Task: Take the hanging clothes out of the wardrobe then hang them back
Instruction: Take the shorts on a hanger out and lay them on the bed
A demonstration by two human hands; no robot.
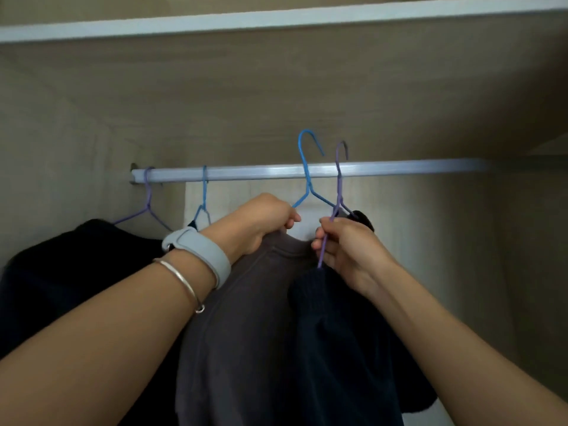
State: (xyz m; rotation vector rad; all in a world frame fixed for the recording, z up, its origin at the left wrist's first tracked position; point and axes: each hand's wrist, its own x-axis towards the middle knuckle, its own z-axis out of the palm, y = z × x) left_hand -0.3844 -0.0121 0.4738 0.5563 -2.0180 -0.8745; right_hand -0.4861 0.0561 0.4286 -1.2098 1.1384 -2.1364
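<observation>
1. Clothes are held just below the middle of the rail (384,169): a grey garment (246,333) of smooth cloth and a dark navy garment (344,348) with a ribbed knit edge.
2. The grey garment's collar is gripped by the curled fingers of the left hand (264,222), beside the shoulder of a blue wire hanger (307,179).
3. A purple wire hanger (339,186) is pinched by the fingers and thumb of the right hand (347,250).
4. Both hooks are raised above the rail, and their thin stems cross in front of it.
5. Further left, a second blue hanger (203,192) and a second purple hanger (147,195) are hooked over the rail.
6. A black garment (61,272) is hung below the rail's left end.
7. A grey watch strap (199,253) and a silver bangle (184,284) are worn on the left wrist.
8. The rail is pale, glossy and straight; matt wood-grain panels (276,93) are seen behind and above it.
</observation>
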